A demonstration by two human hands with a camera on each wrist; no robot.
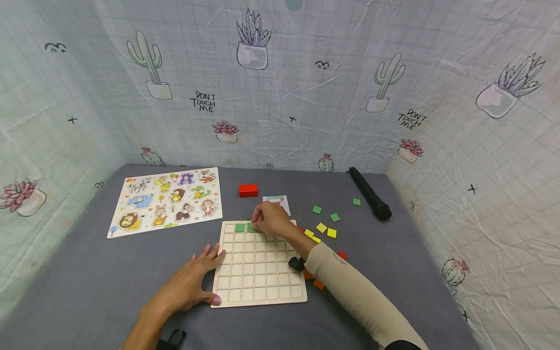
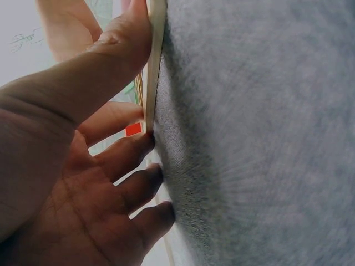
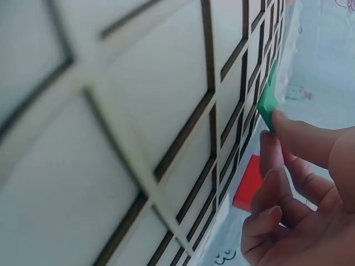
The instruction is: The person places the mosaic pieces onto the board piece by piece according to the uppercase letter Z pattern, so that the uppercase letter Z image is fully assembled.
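A pale wooden grid board (image 1: 248, 281) lies on the grey table, its square cells facing up. One green tile (image 1: 239, 227) sits in the board's far row. Just right of it, my right hand (image 1: 273, 219) pinches another green tile (image 3: 267, 105) between thumb and fingertip, at the same row. Whether this tile is fully down in its cell I cannot tell. Along the board's left edge, my left hand (image 1: 190, 279) rests with spread fingers, the thumb at the near corner. In the left wrist view, its fingertips touch the board's side (image 2: 158, 50).
Loose green tiles (image 1: 335, 217), yellow tiles (image 1: 332, 233) and orange tiles (image 1: 319, 284) lie right of the board, some under the right forearm. Behind are a red block (image 1: 248, 190) and a printed card (image 1: 282, 201). An animal puzzle (image 1: 166, 201) lies left, a black microphone (image 1: 370, 193) right.
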